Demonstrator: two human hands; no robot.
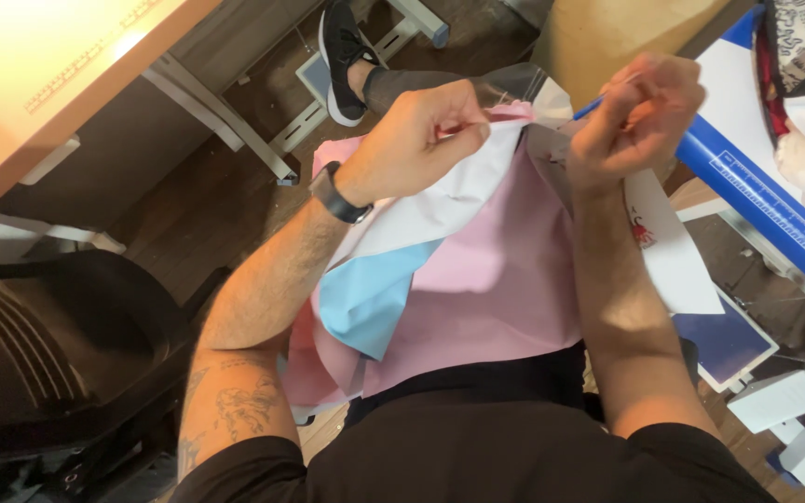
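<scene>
Two hands meet over our lap, and both are pinched shut on cloth. Largest of what we see is the pink fabric (491,289), which hangs from the hands down across our lap and fills the space between our forearms. Over it, below the left hand, lies a white layer (430,210), and under that a light blue piece (370,298) pokes out beside the left forearm. To the right of the right hand runs the blue edge of a desk (757,200), with more cloth heaped on it beyond the right hand. Well to the left of the left hand we see a pale wooden desk (39,65), and below the left elbow a dark chair (58,345). Past the hands, on the floor, a foot in a black shoe (342,61) rests.

Our left hand (416,135) is closed, thumb and fingers clamping the top edge of the pink and white layers. A dark watch (337,194) sits at its wrist. Our right hand (635,116) is curled into a tight fist just beside it, gripping the same edge of cloth; we cannot tell if it holds anything else.
</scene>
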